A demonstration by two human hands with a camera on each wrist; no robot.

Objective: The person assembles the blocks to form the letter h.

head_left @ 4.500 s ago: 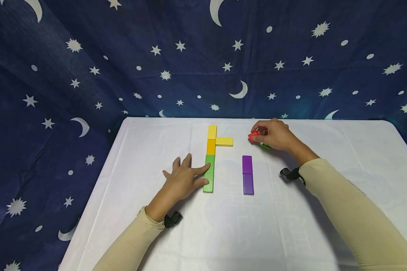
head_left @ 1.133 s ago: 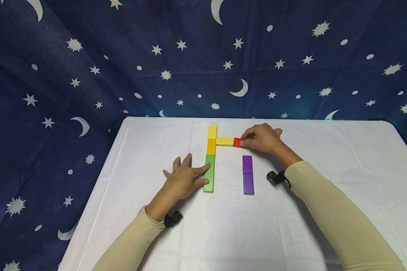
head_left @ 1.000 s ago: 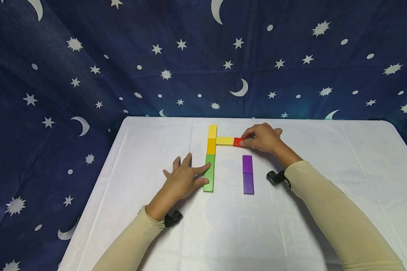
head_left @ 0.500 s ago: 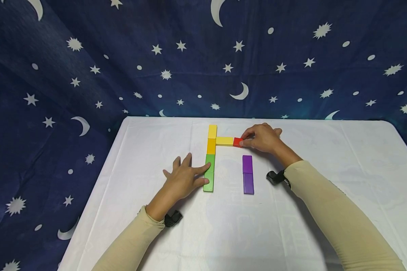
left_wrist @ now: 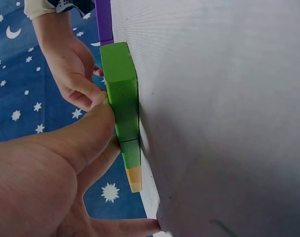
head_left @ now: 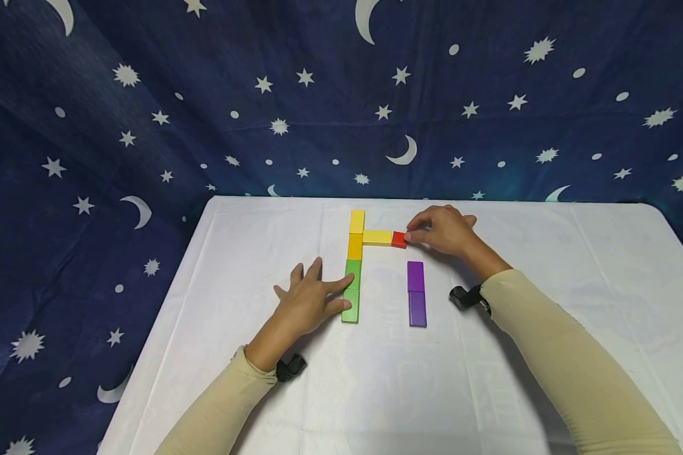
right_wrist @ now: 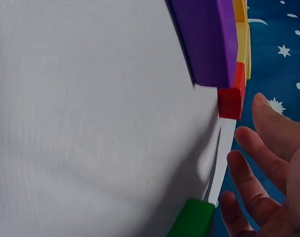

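Note:
My left hand (head_left: 304,303) rests beside two light green blocks (head_left: 350,306), spread fingers touching them; its thumb and index finger meet them in the left wrist view. The green blocks continue a column with two yellow blocks (head_left: 356,222). A pale yellow block (head_left: 377,237) lies sideways off that column, with a red block (head_left: 398,239) at its right end. My right hand (head_left: 446,230) is just right of the red block; in the right wrist view its loosely bent fingers stand a little apart from it. A darker green block (right_wrist: 192,219) lies by that hand, hidden in the head view.
Two purple blocks (head_left: 416,294) lie end to end on the white tablecloth (head_left: 387,392), to the right of the column. Behind the table hangs a dark blue curtain (head_left: 319,145) with moons and stars. A black wrist camera (head_left: 465,297) sits below the right wrist.
The right hand brought the red block left and set it against the pale yellow block's end. Since half a second ago, its fingers have drawn slightly right, off the block. The left hand stayed still.

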